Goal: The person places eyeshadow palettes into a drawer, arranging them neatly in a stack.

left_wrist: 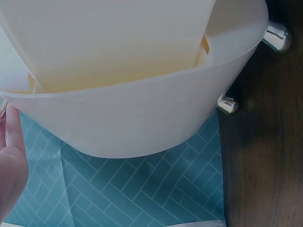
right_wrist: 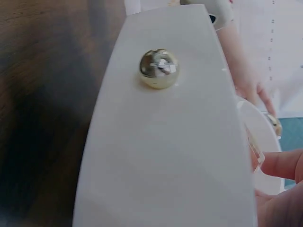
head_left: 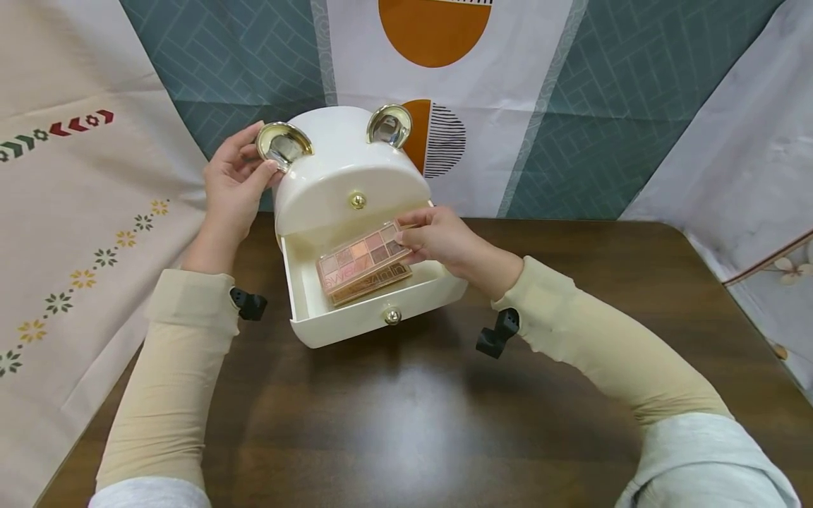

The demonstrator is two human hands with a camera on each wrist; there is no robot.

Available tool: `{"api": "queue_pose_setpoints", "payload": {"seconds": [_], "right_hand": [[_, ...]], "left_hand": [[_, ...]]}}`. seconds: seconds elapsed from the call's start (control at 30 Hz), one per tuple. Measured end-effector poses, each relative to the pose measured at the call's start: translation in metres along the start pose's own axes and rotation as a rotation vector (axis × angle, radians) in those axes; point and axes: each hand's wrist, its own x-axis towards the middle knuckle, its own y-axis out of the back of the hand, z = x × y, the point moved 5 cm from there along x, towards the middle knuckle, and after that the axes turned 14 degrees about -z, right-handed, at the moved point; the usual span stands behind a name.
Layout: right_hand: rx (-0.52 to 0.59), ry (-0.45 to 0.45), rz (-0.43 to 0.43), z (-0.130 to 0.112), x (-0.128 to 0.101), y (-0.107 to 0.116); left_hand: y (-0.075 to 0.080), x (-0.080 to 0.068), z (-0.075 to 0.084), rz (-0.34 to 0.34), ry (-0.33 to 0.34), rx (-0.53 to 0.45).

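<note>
A white storage box [head_left: 346, 144] with rounded top and gold-rimmed ears stands on the table, its lower drawer [head_left: 343, 326] pulled out. My left hand [head_left: 231, 185] pinches the box's left ear [head_left: 286, 148] between thumb and fingers. Over the drawer, my right hand [head_left: 447, 243] holds the right end of an eyeshadow palette [head_left: 358, 257], which lies tilted inside. Below the palette's pans shows a brown strip with lettering [head_left: 371, 282]; whether it is a second palette I cannot tell. In the right wrist view the drawer front [right_wrist: 165, 132] hides most of the palette.
Gold knobs sit on the upper front [head_left: 358, 200] and the drawer front [head_left: 392, 316]. Short metallic feet [left_wrist: 278, 37] hold the box off the dark wooden table [head_left: 406, 423]. Behind hangs a patterned teal and white cloth [head_left: 571, 127]; another printed cloth [head_left: 76, 212] hangs at left.
</note>
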Motion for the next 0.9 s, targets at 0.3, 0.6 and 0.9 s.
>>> {"api": "queue_pose_setpoints", "payload": {"seconds": [0.3, 0.6, 0.9], "right_hand": [[-0.017, -0.022, 0.002, 0.008, 0.015, -0.003], [-0.025, -0.069, 0.004, 0.017, 0.022, -0.008], [-0.093, -0.091, 0.009, 0.021, 0.028, -0.009]], "left_hand": [[-0.002, 0.001, -0.001, 0.001, 0.01, 0.007], [-0.001, -0.002, -0.001, -0.001, 0.013, 0.043], [0.002, -0.004, -0.001, -0.004, 0.016, 0.049]]}}
